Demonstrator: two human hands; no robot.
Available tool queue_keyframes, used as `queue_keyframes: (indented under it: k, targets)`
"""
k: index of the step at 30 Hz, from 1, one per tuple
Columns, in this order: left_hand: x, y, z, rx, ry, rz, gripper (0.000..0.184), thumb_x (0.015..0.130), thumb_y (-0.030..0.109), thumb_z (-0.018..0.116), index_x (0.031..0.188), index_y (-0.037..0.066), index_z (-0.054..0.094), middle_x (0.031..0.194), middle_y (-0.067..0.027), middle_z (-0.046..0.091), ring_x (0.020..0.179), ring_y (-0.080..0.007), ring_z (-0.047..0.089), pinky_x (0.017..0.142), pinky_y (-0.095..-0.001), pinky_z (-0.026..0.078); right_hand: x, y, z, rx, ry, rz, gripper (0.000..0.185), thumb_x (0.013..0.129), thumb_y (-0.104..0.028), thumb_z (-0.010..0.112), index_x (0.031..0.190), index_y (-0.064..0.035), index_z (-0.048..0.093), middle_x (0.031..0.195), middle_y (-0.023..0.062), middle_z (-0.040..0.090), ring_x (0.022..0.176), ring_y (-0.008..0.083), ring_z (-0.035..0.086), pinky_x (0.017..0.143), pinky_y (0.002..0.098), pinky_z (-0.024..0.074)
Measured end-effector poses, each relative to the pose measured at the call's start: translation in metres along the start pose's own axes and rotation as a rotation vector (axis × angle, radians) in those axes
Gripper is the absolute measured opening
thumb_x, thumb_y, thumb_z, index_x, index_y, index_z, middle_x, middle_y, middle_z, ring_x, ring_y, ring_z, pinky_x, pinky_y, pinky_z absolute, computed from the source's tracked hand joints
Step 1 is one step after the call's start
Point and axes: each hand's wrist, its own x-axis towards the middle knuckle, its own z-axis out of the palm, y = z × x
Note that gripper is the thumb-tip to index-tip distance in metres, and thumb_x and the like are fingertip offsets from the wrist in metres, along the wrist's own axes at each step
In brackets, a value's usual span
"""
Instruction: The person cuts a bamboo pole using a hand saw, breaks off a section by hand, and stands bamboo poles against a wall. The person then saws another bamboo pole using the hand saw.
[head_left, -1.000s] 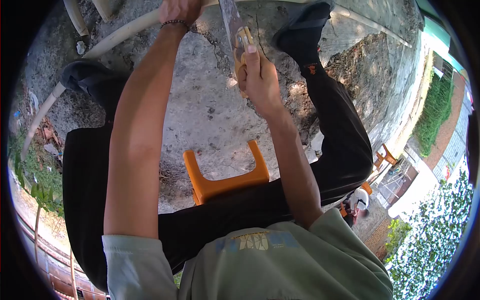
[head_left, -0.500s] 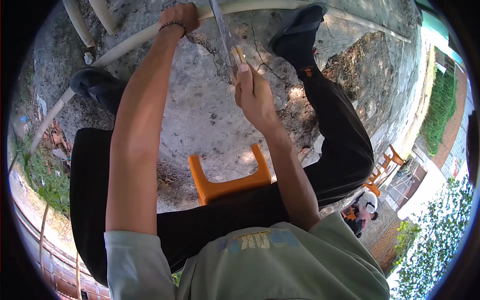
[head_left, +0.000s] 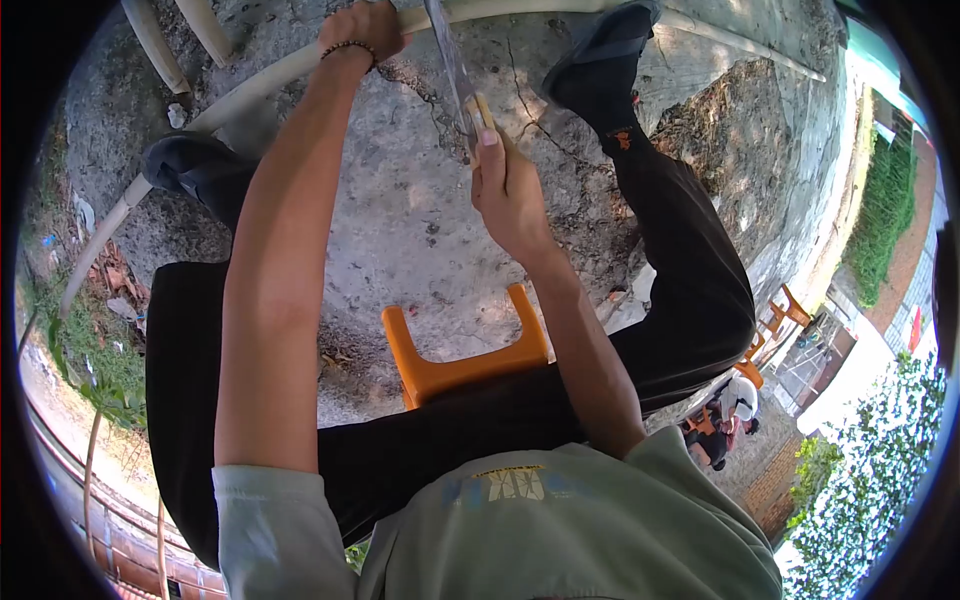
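Note:
A long pale pole (head_left: 480, 12) curves across the top of the view, under both shoes. My left hand (head_left: 360, 32), with a beaded bracelet at its wrist, is closed round the pole. To its right, my right hand (head_left: 508, 190) grips the yellowish handle of a saw (head_left: 452, 58). The saw's metal blade runs up to the pole, just right of my left hand, and its far end is cut off by the top edge. The teeth are too small to make out.
An orange plastic stool (head_left: 465, 372) stands beneath my leg. Two more pole ends (head_left: 158, 50) lie at the upper left. Cracked concrete (head_left: 400, 230) spreads between my feet. At the right are a person in a white hat (head_left: 740, 398) and more orange stools (head_left: 795, 307).
My right hand has moved slightly down and left from a second ago, and the saw has turned more edge-on. My left hand keeps its hold on the pole.

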Motion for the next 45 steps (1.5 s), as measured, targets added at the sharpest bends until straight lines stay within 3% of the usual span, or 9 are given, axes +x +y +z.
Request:
queue_keyframes:
  k: [3,6,10,20,22,30,35,40,45]
  targets:
    - [0.014,-0.006,0.027,0.103,0.050,0.101,0.028,0.094,0.026,0.060,0.075,0.007,0.068,0.069,-0.0107,0.065,0.061,-0.0185,0.064,0.054,-0.0379,0.052,-0.070,0.009,-0.012,0.074,-0.035,0.121,0.054,0.109,-0.034,0.037,0.139,0.0106,0.043,0.060,0.0032,0.039,0.052,0.0105,0.042,0.051,0.0291,0.0387]
    - [0.014,-0.004,0.023,-0.006,-0.022,0.087,0.026,0.093,0.026,0.061,0.076,0.008,0.070,0.071,-0.0114,0.067,0.062,-0.0201,0.066,0.054,-0.0383,0.053,-0.109,0.020,-0.005,0.046,-0.046,0.243,0.059,0.109,-0.035,0.037,0.145,0.0110,0.035,0.060,0.0073,0.045,0.052,0.0154,0.050,0.051,0.0333,0.0418]
    - [0.015,-0.005,0.018,-0.066,-0.079,0.100,0.020,0.090,0.023,0.064,0.084,0.007,0.074,0.079,-0.0144,0.071,0.073,-0.0286,0.069,0.063,-0.0447,0.056,-0.103,0.012,0.013,-0.348,-0.147,0.111,0.059,0.108,-0.036,0.037,0.148,0.0079,0.032,0.065,0.0154,0.059,0.058,0.0252,0.065,0.054,0.0432,0.0460]
    - [-0.006,0.000,-0.015,-0.092,-0.146,0.038,0.020,0.093,0.022,0.062,0.094,0.006,0.073,0.091,-0.0144,0.072,0.083,-0.0243,0.070,0.069,-0.0432,0.058,-0.105,0.001,-0.057,-0.008,0.011,0.109,0.066,0.104,-0.042,0.048,0.147,0.0052,0.029,0.071,0.0001,0.051,0.058,0.0078,0.048,0.052,0.0269,0.0415]
    - [-0.007,-0.006,0.001,-0.110,0.089,0.050,0.047,0.083,0.044,0.074,0.123,0.019,0.066,0.109,-0.0111,0.073,0.099,-0.0319,0.071,0.087,-0.0471,0.056,-0.114,0.014,-0.050,0.176,0.009,0.037,0.067,0.101,-0.040,0.054,0.145,0.0032,0.028,0.073,0.0007,0.052,0.059,0.0076,0.048,0.052,0.0260,0.0402]
    - [-0.061,-0.020,0.022,-0.081,0.336,0.162,0.082,0.077,0.031,0.080,0.147,0.020,0.040,0.138,-0.0094,0.054,0.128,-0.0311,0.051,0.111,-0.0496,0.035,-0.129,0.021,-0.047,0.220,-0.154,-0.262,0.075,0.089,-0.012,0.075,0.152,-0.0059,0.035,0.099,0.0058,0.061,0.085,0.0121,0.058,0.076,0.0283,0.0482]
    - [-0.062,-0.022,0.005,-0.105,0.203,0.130,0.090,0.077,0.031,0.081,0.152,0.020,0.033,0.144,-0.0128,0.048,0.136,-0.0346,0.044,0.114,-0.0519,0.032,-0.124,0.009,-0.045,0.403,-0.069,-0.370,0.054,0.088,-0.007,0.075,0.133,-0.0032,0.046,0.106,0.0111,0.064,0.091,0.0147,0.062,0.081,0.0310,0.0508]
    - [-0.056,-0.011,0.000,-0.064,0.104,0.058,0.092,0.074,0.036,0.083,0.150,0.019,0.032,0.143,-0.0142,0.047,0.134,-0.0368,0.045,0.112,-0.0579,0.032,-0.116,0.016,-0.042,0.340,0.155,-0.136,0.024,0.094,-0.017,0.070,0.105,0.0000,0.056,0.071,0.0044,0.064,0.062,0.0080,0.060,0.057,0.0257,0.0480]
    - [-0.059,0.014,-0.019,0.095,-0.014,-0.092,0.079,0.077,0.039,0.081,0.140,0.020,0.038,0.139,-0.0138,0.050,0.134,-0.0352,0.046,0.110,-0.0568,0.035,-0.115,0.026,-0.039,0.335,0.085,-0.050,0.038,0.099,-0.031,0.065,0.074,-0.0013,0.061,0.058,-0.0014,0.056,0.054,0.0054,0.051,0.048,0.0269,0.0411]
